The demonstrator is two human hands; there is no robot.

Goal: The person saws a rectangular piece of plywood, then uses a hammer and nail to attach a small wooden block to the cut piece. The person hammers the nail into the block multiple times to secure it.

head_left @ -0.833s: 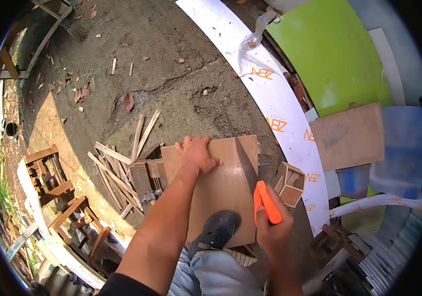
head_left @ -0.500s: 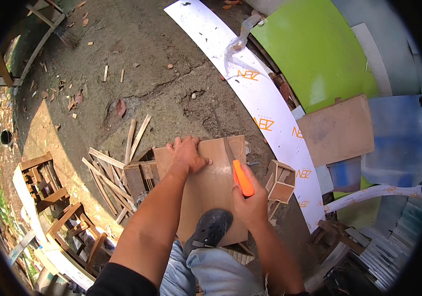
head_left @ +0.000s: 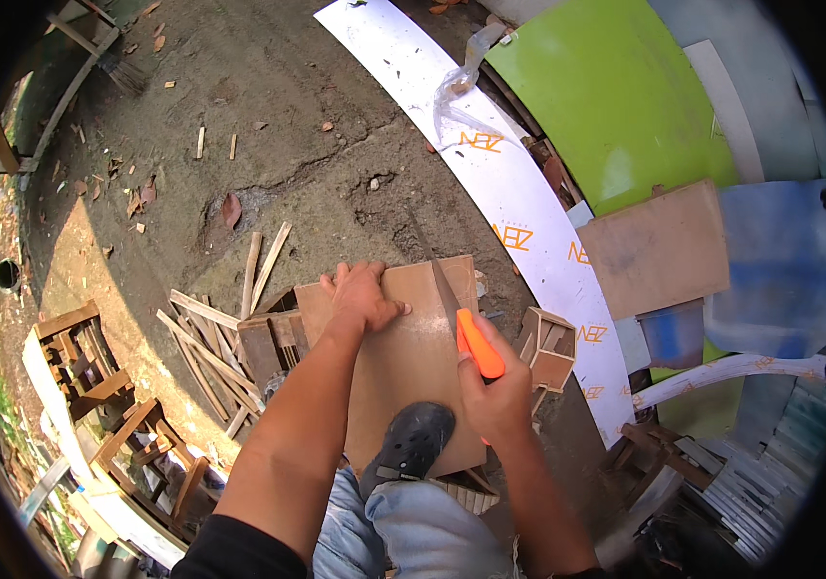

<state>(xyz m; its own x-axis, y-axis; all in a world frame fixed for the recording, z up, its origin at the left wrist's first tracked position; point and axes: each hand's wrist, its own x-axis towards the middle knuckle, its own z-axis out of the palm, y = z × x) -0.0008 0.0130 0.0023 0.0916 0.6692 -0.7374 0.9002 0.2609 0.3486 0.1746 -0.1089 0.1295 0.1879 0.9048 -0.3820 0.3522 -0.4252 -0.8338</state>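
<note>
Hands (head_left: pixel 362 297), two; saw (head_left: pixel 478 342), one

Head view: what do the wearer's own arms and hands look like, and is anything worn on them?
The left hand and right hand are gloveless, with no watch or bracelet visible. Both forearms are bare; a plain black sleeve covers the left upper arm.

Orange plastic saw handle (head_left: pixel 481 344) — grip partly hidden in bare right hand (head_left: pixel 500 400). Thin grey metal saw blade (head_left: pixel 445 292): tip faint, probably blurred. Flat brown wooden board (head_left: pixel 379 376) — near edge partly behind black perforated rubber clog (head_left: pixel 415 436).
</note>
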